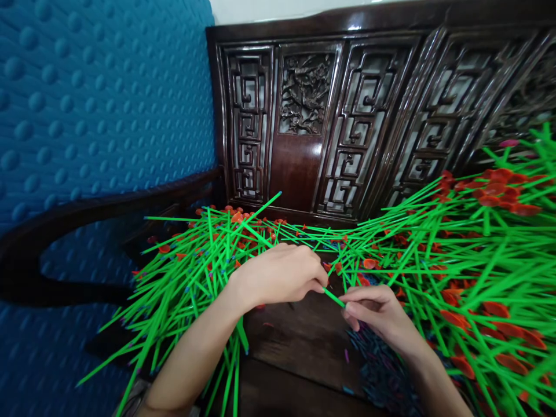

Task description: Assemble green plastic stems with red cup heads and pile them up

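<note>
Over the dark wooden seat (299,336), my left hand (282,272) pinches a thin green plastic stick (334,297). The short bare length between my hands slopes down to the right, where the fingertips of my right hand (380,313) close round its end. Whether a small piece sits on that end is hidden by the fingers. Beside and behind my left hand lies a heap of green sticks (186,289), many with orange-red cup-shaped tips. A pile of small dark blue and purple pieces (386,365) lies below my right hand.
A larger heap of green sticks with orange-red cups (490,260) fills the right side. Behind stands a carved dark wood backrest (297,168). A curved wooden armrest (108,202) is at the left, before a blue bumpy-textured surface (104,98).
</note>
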Demonstrator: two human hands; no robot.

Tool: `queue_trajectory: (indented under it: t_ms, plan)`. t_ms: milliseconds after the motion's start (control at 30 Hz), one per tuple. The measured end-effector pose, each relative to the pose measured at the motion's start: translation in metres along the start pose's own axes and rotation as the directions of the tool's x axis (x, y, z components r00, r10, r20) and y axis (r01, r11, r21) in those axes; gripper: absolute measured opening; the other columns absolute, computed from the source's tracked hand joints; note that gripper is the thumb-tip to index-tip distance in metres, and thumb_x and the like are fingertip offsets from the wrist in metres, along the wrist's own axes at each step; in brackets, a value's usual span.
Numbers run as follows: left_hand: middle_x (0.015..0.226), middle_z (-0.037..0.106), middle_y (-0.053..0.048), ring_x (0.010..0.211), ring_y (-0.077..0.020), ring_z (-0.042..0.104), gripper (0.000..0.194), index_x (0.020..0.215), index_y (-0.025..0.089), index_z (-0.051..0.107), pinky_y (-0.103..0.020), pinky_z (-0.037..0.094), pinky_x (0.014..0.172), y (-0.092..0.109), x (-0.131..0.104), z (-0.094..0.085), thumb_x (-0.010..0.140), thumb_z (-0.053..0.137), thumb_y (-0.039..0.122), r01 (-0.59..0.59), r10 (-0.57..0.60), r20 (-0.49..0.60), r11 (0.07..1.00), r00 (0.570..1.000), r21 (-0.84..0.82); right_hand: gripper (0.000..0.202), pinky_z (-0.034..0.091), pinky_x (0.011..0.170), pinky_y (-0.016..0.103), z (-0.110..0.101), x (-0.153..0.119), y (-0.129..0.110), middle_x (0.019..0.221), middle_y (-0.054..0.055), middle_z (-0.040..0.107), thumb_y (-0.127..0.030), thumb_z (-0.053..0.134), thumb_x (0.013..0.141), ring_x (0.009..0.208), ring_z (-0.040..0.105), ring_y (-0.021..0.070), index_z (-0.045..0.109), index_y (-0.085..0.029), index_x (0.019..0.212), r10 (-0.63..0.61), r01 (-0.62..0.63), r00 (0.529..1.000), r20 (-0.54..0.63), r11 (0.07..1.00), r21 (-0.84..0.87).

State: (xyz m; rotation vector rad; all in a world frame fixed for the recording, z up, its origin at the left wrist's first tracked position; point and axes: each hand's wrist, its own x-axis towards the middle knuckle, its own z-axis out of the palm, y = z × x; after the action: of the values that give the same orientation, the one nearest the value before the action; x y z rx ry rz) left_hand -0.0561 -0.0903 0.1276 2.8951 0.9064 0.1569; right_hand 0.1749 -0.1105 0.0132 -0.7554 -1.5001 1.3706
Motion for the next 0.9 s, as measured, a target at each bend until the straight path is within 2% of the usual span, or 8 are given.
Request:
queue_trajectory:
  t_ms: [100, 267, 433, 500, 567, 733, 833, 900]
  plan:
    - [0.091, 0.073, -0.001, 0.088, -0.0192, 0.070, 0.020, 0.092, 0.022, 0.074, -0.029, 0.047, 0.072, 0.000, 0.000, 0.001, 0.093, 0.056, 0.015, -0.008, 0.008, -0.014, 1.000, 1.000, -0.001, 0.018, 0.047, 0.042, 0.024, 0.001, 0.000, 0.002, 0.057, 0.006, 0.070, -0.034, 0.087, 0.072, 0.042, 0.059, 0.0141, 0.082, -0.021, 0.084, 0.028, -0.027, 0.998, -0.052, 0.999, 0.019]
    - [0.086, 0.072, -0.001, 0.082, -0.0192, 0.070, 0.019, 0.087, 0.021, 0.072, -0.030, 0.048, 0.072, 0.000, 0.001, 0.006, 0.092, 0.056, 0.015, 0.022, -0.019, -0.064, 0.999, 0.998, 0.049, 0.015, 0.049, 0.046, 0.024, 0.002, 0.003, 0.004, 0.057, 0.005, 0.071, -0.032, 0.087, 0.072, 0.044, 0.062, 0.0148, 0.081, -0.022, 0.080, -0.048, 0.041, 0.982, -0.185, 0.998, -0.044]
    - [0.085, 0.070, 0.000, 0.081, -0.0184, 0.067, 0.022, 0.083, 0.021, 0.071, -0.031, 0.047, 0.070, 0.001, 0.001, 0.010, 0.092, 0.055, 0.009, -0.010, 0.015, -0.035, 0.993, 0.999, 0.119, 0.018, 0.047, 0.047, 0.024, 0.005, 0.004, 0.007, 0.058, 0.003, 0.070, -0.033, 0.084, 0.074, 0.046, 0.061, 0.0137, 0.080, -0.020, 0.085, 0.003, -0.013, 0.996, -0.091, 0.994, -0.106]
    - [0.085, 0.070, 0.000, 0.091, -0.0200, 0.065, 0.020, 0.085, 0.021, 0.071, -0.035, 0.049, 0.083, 0.001, 0.002, 0.011, 0.092, 0.057, 0.009, -0.056, 0.065, -0.057, 0.987, 0.996, 0.150, 0.024, 0.047, 0.049, 0.025, 0.009, 0.003, 0.009, 0.060, 0.002, 0.069, -0.039, 0.083, 0.075, 0.047, 0.060, 0.0134, 0.078, -0.018, 0.087, 0.055, -0.058, 0.998, -0.028, 0.990, -0.132]
    - [0.093, 0.069, -0.002, 0.108, -0.0246, 0.059, 0.012, 0.089, 0.021, 0.071, -0.043, 0.045, 0.097, 0.000, 0.004, 0.012, 0.092, 0.062, 0.015, -0.098, 0.132, -0.153, 0.973, 0.979, 0.210, 0.031, 0.046, 0.050, 0.026, 0.013, 0.002, 0.010, 0.061, 0.002, 0.068, -0.046, 0.081, 0.077, 0.049, 0.060, 0.0136, 0.075, -0.017, 0.089, 0.095, -0.093, 0.995, 0.011, 0.984, -0.154]
    - [0.134, 0.054, -0.012, 0.130, -0.0317, 0.042, 0.011, 0.096, 0.018, 0.070, -0.050, 0.040, 0.105, -0.002, 0.010, 0.011, 0.095, 0.059, 0.022, -0.051, 0.220, -0.508, 0.944, 0.832, 0.326, 0.034, 0.046, 0.060, 0.025, 0.020, 0.003, 0.007, 0.066, 0.000, 0.067, -0.046, 0.082, 0.077, 0.060, 0.061, 0.0134, 0.063, -0.018, 0.078, 0.167, -0.156, 0.985, 0.047, 0.971, -0.179]
    - [0.136, 0.050, -0.015, 0.128, -0.0269, 0.045, 0.013, 0.103, 0.017, 0.066, -0.045, 0.045, 0.105, -0.001, 0.011, 0.009, 0.098, 0.056, 0.022, -0.047, 0.185, -0.656, 0.974, 0.732, 0.223, 0.036, 0.045, 0.061, 0.023, 0.022, 0.003, 0.007, 0.066, -0.002, 0.063, -0.045, 0.084, 0.074, 0.062, 0.059, 0.0126, 0.060, -0.018, 0.075, 0.190, -0.176, 0.980, 0.053, 0.964, -0.201]
    - [0.128, 0.055, -0.014, 0.122, -0.0222, 0.051, 0.014, 0.107, 0.015, 0.061, -0.040, 0.048, 0.104, 0.000, 0.011, 0.009, 0.099, 0.055, 0.025, -0.103, 0.161, -0.697, 0.987, 0.698, 0.125, 0.036, 0.044, 0.061, 0.023, 0.022, 0.003, 0.009, 0.067, -0.003, 0.061, -0.046, 0.083, 0.075, 0.064, 0.057, 0.0125, 0.059, -0.018, 0.074, 0.183, -0.164, 0.982, 0.055, 0.955, -0.246]
